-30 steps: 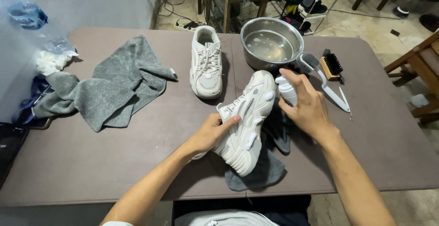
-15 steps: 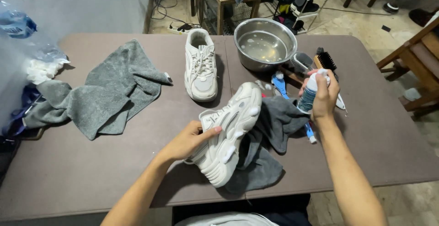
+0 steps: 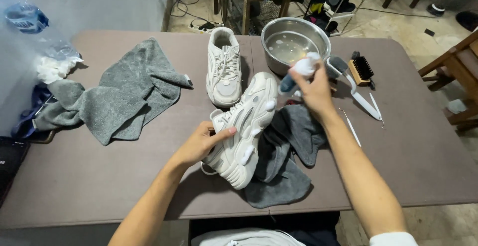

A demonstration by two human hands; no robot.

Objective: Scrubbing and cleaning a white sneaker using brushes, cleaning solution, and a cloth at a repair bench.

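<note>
Since half a second ago, our right hand [image 3: 314, 93] has brought the small bottle [image 3: 298, 73] from the far right back toward the shoe's toe. Going left to right: a grey towel [image 3: 119, 97] lies crumpled, our left hand [image 3: 199, 144] clasps the white sneaker [image 3: 244, 129] on its grey cloth [image 3: 284, 166], and our right hand's fingers wrap the bottle near the steel bowl [image 3: 295, 44].

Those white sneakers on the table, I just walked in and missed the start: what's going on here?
A person's left hand steadies a white sneaker on its side over a dark grey cloth. The right hand holds a small bottle near its toe, where white foam blobs sit. The second sneaker stands upright beside a steel bowl of water, with brushes to the right.
</note>
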